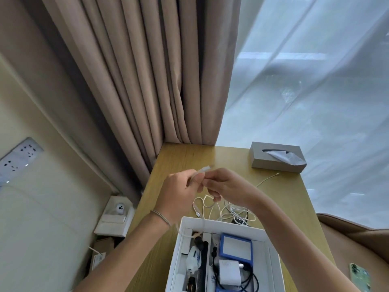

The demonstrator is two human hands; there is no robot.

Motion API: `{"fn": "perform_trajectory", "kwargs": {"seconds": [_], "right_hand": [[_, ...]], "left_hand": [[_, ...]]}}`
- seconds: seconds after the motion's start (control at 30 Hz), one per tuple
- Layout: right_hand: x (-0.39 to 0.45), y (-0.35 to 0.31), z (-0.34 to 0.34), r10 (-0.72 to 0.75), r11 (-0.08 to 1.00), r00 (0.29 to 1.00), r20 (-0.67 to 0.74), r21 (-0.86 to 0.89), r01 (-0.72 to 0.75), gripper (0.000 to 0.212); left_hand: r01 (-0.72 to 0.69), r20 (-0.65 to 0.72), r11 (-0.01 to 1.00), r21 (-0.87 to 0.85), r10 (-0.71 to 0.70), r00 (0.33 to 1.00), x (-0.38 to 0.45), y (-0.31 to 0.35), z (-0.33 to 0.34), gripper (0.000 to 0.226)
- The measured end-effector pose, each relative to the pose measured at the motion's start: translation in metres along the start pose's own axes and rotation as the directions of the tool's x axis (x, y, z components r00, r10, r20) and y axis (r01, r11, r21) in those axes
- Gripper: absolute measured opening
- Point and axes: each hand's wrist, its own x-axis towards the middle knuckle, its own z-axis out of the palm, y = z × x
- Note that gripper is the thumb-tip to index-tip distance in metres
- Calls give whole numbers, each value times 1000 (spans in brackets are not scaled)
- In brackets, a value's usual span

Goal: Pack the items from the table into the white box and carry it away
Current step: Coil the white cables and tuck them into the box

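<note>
- Head view: white box (271, 247) already partly filled.
- Left hand (179, 194) and right hand (225, 186), grip pinching cream cable (202, 171).
- More cables (231, 211) left on tabletop (210, 157); carrying not yet begun.

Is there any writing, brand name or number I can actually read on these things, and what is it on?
None can be read.
White charger in the white box: faint grey marks, too blurred.
White bottle in the box: blue label, too blurred.
Cardboard box on the floor: printed label, too small.
Tissue box: no text visible.
</note>
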Motion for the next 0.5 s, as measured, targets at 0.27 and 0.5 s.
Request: {"fn": "perform_trajectory", "kwargs": {"seconds": [0.27,0.5], "right_hand": [[-9,26,-22,-4,998,997,-77,63,9,24],[-9,64,-30,127,992,986,-107,-9,-129,18]], "left_hand": [[306,200,748,-588,-232,952,6,-6,-22,48],[251,116,376,-892,-346,931,8,-18,-88,41]]}}
